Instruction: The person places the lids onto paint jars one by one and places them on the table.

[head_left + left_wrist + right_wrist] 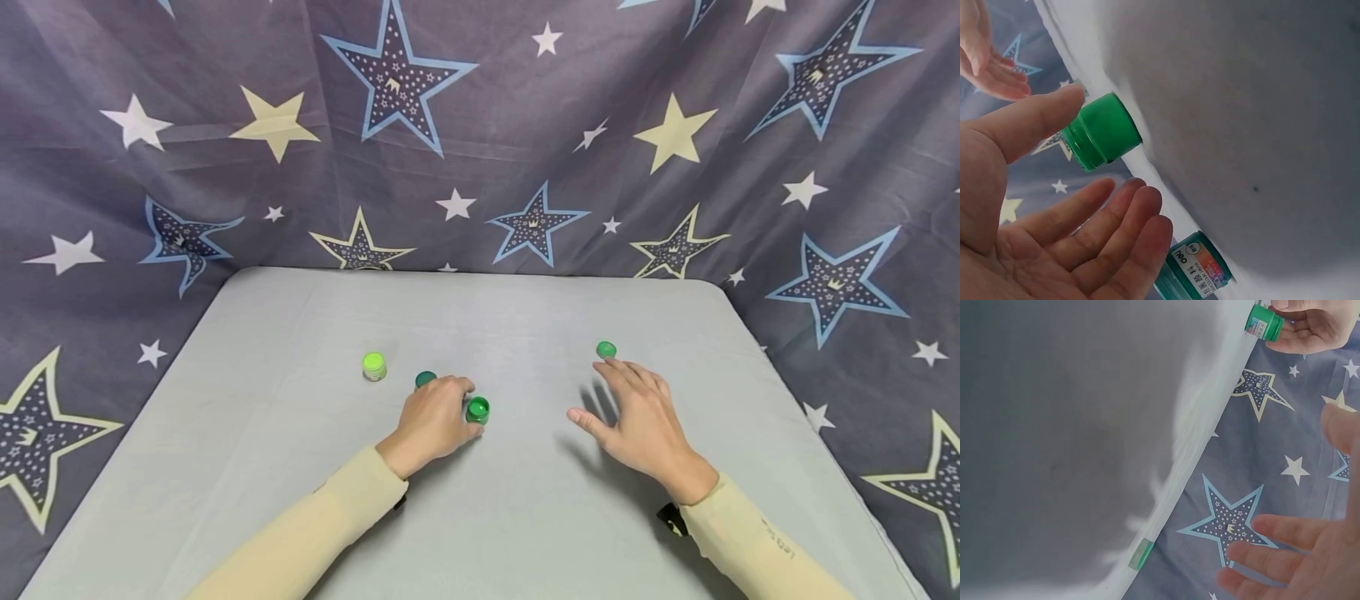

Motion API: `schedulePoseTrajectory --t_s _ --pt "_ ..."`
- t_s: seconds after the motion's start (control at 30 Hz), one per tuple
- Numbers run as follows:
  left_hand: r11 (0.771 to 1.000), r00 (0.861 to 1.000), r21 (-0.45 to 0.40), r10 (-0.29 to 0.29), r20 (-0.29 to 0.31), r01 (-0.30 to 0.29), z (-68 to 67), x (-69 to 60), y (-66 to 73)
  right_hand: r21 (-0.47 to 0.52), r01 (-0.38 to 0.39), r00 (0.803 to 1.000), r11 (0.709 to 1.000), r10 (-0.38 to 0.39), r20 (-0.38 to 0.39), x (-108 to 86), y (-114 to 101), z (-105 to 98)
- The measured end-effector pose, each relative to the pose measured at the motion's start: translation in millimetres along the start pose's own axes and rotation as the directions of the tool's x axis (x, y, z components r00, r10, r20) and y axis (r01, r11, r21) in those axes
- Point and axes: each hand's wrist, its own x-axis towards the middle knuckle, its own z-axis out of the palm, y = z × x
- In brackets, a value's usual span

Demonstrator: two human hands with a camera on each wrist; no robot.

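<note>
Teal jar [426, 379] partly hidden behind left grip [438, 418], parted around green jar [477, 411]; right grip [639, 427] spread.

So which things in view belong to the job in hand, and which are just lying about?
Probably in the job:
green jar, uncapped, at the left hand
green lid, just beyond the right hand

Apparently just lying about:
teal jar, partly behind the left hand
lime jar, farther left

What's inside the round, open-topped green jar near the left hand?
Through the mouth of the round, open-topped green jar, a glossy green substance shows. The jar's bottom, and how deep the substance goes, are hidden by that surface and the walls.
</note>
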Motion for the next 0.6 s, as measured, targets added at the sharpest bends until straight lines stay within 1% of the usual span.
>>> schedulePoseTrajectory --t_s 0.23,0.37,0.6 --pt "1.0 1.0 0.018 0.001 0.02 -0.002 5.2 4.5 -2.6 0.024 -0.015 1.0 1.0 0.015 -0.009 4.8 3.0 -0.9" --pt "1.0 1.0 0.03 -0.008 0.029 0.007 7.1 5.8 -2.7 0.04 -0.038 0.999 0.998 0.038 -0.005 7.4 6.7 -1.0" --pt "1.0 1.0 0.024 0.007 0.022 -0.007 6.9 8.1 -1.4 0.062 -0.08 0.997 0.995 0.081 -0.005 10.7 13.0 -0.6"
